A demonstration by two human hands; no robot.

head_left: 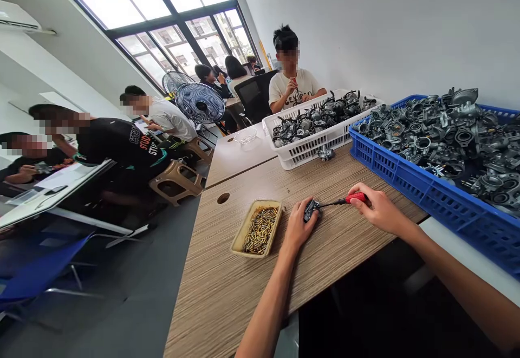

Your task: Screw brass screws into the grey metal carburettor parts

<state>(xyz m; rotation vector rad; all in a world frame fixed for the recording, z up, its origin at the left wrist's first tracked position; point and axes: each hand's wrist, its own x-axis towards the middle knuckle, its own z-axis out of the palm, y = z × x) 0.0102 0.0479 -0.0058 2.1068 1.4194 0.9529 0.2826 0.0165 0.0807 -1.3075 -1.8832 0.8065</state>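
Note:
My left hand [299,225] is closed around a small dark-grey metal carburetor [311,210], pressing it down on the wooden table. In my right hand [377,209] is a screwdriver [354,198] with a red handle and a dark shaft. The shaft points left, and its tip meets the right side of the carburetor; the exact contact point is too small to make out. Just left of my left hand stands a shallow yellowish tray [236,243] with many small brass-coloured parts in it.
A blue crate [390,166] heaped with carburetors stands at the right, beside a white basket [298,157] of more. One loose carburetor [325,153] lies before the basket. A clear dish [245,138] sits farther back. Across the table a person [293,84] works; others sit at left near fans [200,103].

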